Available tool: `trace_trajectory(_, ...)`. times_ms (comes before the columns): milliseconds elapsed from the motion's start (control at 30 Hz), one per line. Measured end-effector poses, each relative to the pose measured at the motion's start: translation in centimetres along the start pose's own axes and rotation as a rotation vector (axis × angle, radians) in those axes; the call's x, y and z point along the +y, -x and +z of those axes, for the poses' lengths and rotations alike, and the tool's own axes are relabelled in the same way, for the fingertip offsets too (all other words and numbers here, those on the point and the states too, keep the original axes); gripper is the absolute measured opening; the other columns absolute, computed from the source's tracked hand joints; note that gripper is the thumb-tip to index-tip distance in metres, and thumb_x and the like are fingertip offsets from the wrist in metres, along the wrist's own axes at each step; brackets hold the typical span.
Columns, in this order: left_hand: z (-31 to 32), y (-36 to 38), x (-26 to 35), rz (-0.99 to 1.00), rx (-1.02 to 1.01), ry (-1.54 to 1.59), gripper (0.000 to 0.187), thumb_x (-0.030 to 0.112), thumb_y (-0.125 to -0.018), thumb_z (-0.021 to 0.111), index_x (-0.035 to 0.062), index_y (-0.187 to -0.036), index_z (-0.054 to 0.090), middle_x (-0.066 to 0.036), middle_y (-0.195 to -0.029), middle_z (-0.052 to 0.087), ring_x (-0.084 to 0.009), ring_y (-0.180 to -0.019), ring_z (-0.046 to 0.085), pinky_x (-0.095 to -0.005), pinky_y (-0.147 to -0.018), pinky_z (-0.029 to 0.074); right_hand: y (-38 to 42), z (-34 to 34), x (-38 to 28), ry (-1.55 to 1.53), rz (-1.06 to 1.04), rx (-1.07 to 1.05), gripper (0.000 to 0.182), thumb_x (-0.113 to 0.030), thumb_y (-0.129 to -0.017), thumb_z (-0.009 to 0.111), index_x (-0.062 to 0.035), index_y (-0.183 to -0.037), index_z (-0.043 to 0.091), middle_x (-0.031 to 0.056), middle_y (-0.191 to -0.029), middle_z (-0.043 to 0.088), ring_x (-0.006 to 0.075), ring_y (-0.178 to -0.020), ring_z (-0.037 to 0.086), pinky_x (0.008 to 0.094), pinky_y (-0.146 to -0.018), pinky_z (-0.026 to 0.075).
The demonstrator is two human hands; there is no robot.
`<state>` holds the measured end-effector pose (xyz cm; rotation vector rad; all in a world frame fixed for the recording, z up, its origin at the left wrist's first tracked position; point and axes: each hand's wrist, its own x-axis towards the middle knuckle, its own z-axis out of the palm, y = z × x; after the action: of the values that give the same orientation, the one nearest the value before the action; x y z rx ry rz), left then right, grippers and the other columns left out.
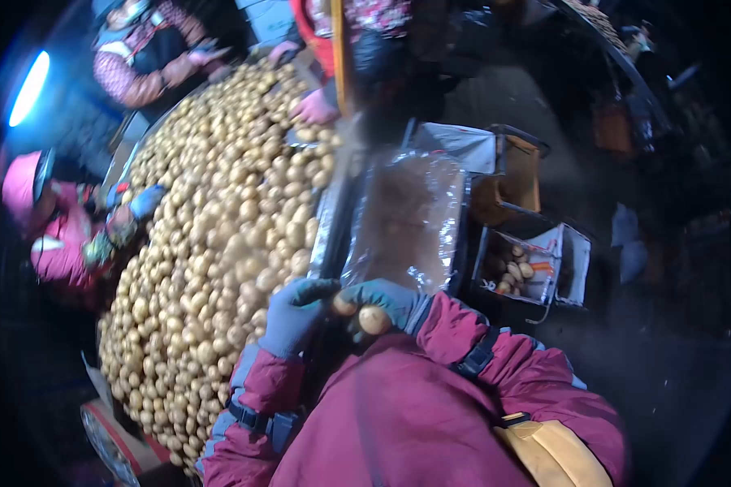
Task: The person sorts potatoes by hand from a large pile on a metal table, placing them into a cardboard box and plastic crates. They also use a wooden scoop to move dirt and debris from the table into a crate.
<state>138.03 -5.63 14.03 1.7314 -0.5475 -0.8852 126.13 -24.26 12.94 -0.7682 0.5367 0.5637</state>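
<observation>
My right hand point(391, 302), in a grey-green glove, is curled around potatoes: one pale potato point(374, 319) shows below its fingers and another potato point(343, 306) at its fingertips. Close on its left is my left hand point(292, 315), gloved in blue-grey with a darker green palm side. Its fingers are bent together toward the right hand, and what they may hold is hidden. Both hands are in front of my body, at the near edge of a large heap of potatoes point(219, 243) and just below a box lined with clear plastic point(410, 211).
Right of the lined box stand an open crate point(556, 260) with several potatoes and an orange item, and more lined bins point(521, 170). Across the heap are a person in pink point(69, 235), a person in a checked sleeve point(122, 77), and another person's pink glove point(315, 107) beside an upright pole point(339, 57).
</observation>
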Motion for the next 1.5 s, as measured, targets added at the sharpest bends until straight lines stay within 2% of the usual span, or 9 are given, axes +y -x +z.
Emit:
trace_trajectory(500, 5.3, -3.1, -0.6, -0.347, -0.046, 0.543, 0.018, -0.001, -0.084, 0.067, -0.0013, -0.102, 0.071, -0.007, -0.091, 0.073, -0.0130, -0.078, 0.068, -0.0258, -0.072, 0.054, 6.9, -10.4, 1.2, -0.180, -0.080, 0.002, 0.028, -0.024, -0.095, 0.066, -0.0012, -0.111, 0.068, 0.0092, -0.088, 0.070, 0.0207, -0.079, 0.070, 0.0342, -0.073, 0.058)
trace_trajectory(567, 4.5, -2.9, -1.7, -0.339, 0.008, 0.581, 0.019, -0.001, -0.084, 0.067, -0.0011, -0.102, 0.072, -0.007, -0.091, 0.073, -0.0127, -0.078, 0.067, -0.0252, -0.071, 0.054, 8.4, -14.6, 1.3, 0.068, -0.381, 0.151, 0.027, -0.024, -0.098, 0.061, 0.0003, -0.108, 0.068, 0.0095, -0.087, 0.071, 0.0219, -0.077, 0.070, 0.0350, -0.072, 0.060)
trace_trajectory(633, 3.1, -2.1, -3.1, -0.346, -0.004, 0.473, 0.020, 0.002, -0.085, 0.067, -0.0013, -0.104, 0.073, -0.007, -0.091, 0.073, -0.0137, -0.080, 0.067, -0.0258, -0.073, 0.054, 7.2, -23.3, 2.6, -0.390, -0.553, 0.534, 0.043, -0.037, -0.103, 0.051, 0.0016, -0.119, 0.063, 0.0133, -0.095, 0.071, 0.0239, -0.078, 0.070, 0.0357, -0.072, 0.061)
trace_trajectory(667, 2.9, -1.6, -3.2, -0.369, 0.019, 0.453, 0.020, 0.003, -0.086, 0.067, -0.0014, -0.104, 0.073, -0.008, -0.092, 0.073, -0.0145, -0.081, 0.067, -0.0266, -0.074, 0.054, 10.3, -23.9, -0.3, -0.386, -0.633, 0.182, 0.053, -0.047, -0.103, 0.049, -0.0001, -0.124, 0.061, 0.0140, -0.104, 0.071, 0.0249, -0.078, 0.069, 0.0360, -0.070, 0.060)
trace_trajectory(767, 2.0, 0.6, -4.8, -0.369, -0.028, 0.292, 0.021, 0.008, -0.090, 0.068, -0.0026, -0.107, 0.073, -0.009, -0.095, 0.074, -0.0169, -0.087, 0.069, -0.0307, -0.079, 0.056, 11.6, -28.8, -2.9, -0.507, -0.667, 0.544, 0.069, -0.063, -0.101, 0.045, -0.0033, -0.131, 0.061, 0.0124, -0.104, 0.073, 0.0217, -0.071, 0.069, 0.0368, -0.058, 0.059)
trace_trajectory(933, 1.6, 2.9, -7.7, -0.378, -0.098, 0.065, 0.027, 0.019, -0.095, 0.071, 0.0030, -0.116, 0.074, -0.005, -0.108, 0.075, -0.0122, -0.099, 0.067, -0.0275, -0.090, 0.053, 3.6, -21.0, -3.5, -0.344, -0.531, 0.403, 0.061, -0.055, -0.099, 0.054, -0.0043, -0.132, 0.061, 0.0149, -0.103, 0.072, 0.0235, -0.069, 0.070, 0.0418, -0.058, 0.062)
trace_trajectory(1033, -0.5, 3.7, -6.4, -0.424, 0.009, -0.001, 0.029, 0.021, -0.094, 0.073, 0.0021, -0.115, 0.074, -0.005, -0.106, 0.076, -0.0117, -0.098, 0.067, -0.0278, -0.091, 0.053, -3.2, -14.6, -2.7, -0.474, -0.332, -0.012, 0.058, -0.044, -0.102, 0.054, 0.0035, -0.135, 0.056, 0.0182, -0.105, 0.070, 0.0261, -0.082, 0.071, 0.0421, -0.066, 0.063)
trace_trajectory(1300, -12.1, 12.1, -12.6, -0.161, 0.885, -0.537, 0.052, 0.030, -0.084, 0.079, 0.0024, -0.127, 0.066, -0.020, -0.122, 0.066, -0.0346, -0.117, 0.062, -0.0418, -0.105, 0.047, -11.1, 0.4, 0.6, -0.086, 0.087, -0.183, 0.047, -0.033, -0.103, 0.053, -0.0039, -0.140, 0.056, 0.0137, -0.113, 0.070, 0.0249, -0.098, 0.072, 0.0371, -0.082, 0.062)
trace_trajectory(1500, -19.2, 19.8, -20.1, -0.465, 0.861, -0.768, 0.106, 0.046, -0.073, 0.084, 0.0021, -0.156, 0.034, -0.030, -0.160, 0.027, -0.0443, -0.150, 0.025, -0.0479, -0.122, 0.024, -13.3, 9.8, 1.5, 0.139, 0.246, -0.458, 0.060, -0.023, -0.098, 0.064, -0.0007, -0.149, 0.041, 0.0137, -0.130, 0.064, 0.0243, -0.113, 0.066, 0.0344, -0.097, 0.053)
